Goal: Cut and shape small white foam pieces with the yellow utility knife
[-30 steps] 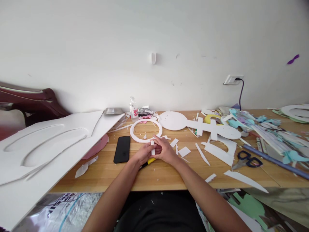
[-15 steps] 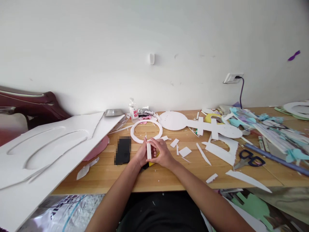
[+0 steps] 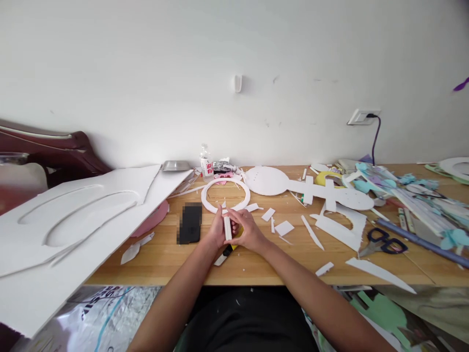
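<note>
Since the strip seems light but easily dented, its ends are best held gently, as pinched by the right grip, its side held by the left grip.

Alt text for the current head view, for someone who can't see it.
A person's left hand and right hand hold a short white piece above a wooden table, a yellow-and-black tool showing beneath them. Beyond lies a white ring; scissors and white offcuts are to the right.
</note>
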